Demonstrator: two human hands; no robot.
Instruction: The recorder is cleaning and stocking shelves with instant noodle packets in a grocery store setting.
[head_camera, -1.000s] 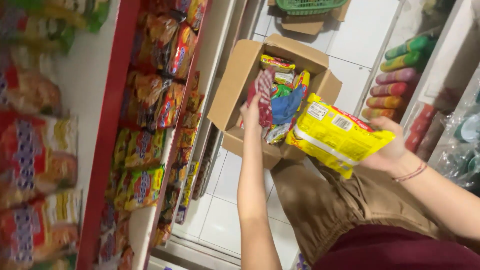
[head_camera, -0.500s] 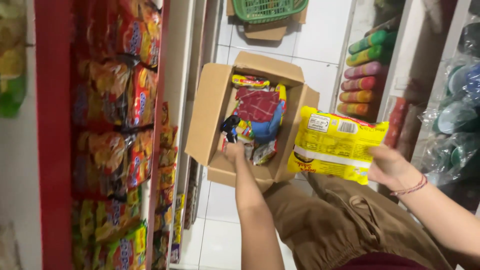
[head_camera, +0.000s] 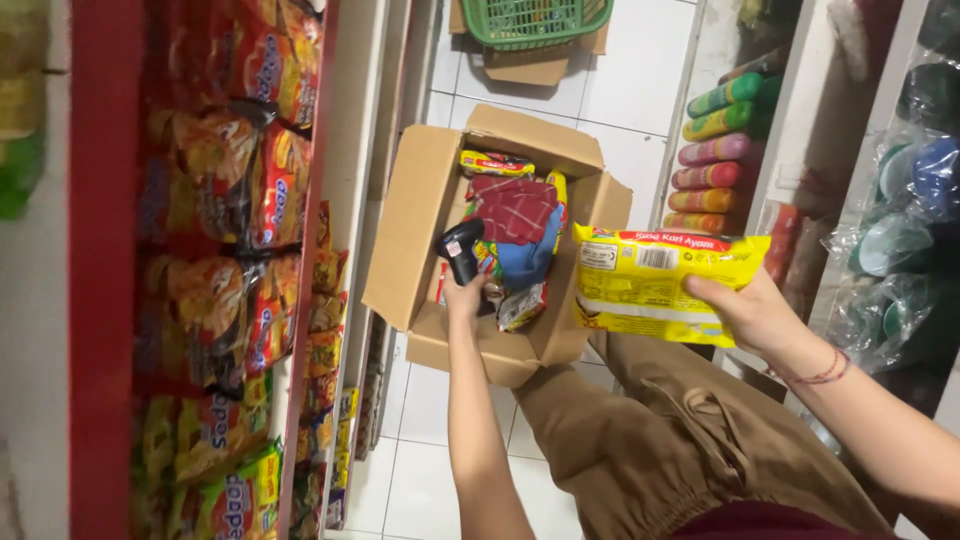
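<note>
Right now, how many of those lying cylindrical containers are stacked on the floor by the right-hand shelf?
4 in clear view, stacked in one column: green on top, yellow-green beneath, pink next, then red-pink. An orange one shows lower down; more may be hidden behind the yellow packet.

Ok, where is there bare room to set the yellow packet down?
Bare white floor tile shows between the red shelf unit and the brown cardboard box, and again between box and green plastic basket. The box is crowded with packets; the left hand holds a black scanner there. The right hand grips the yellow noodle packet.
</note>
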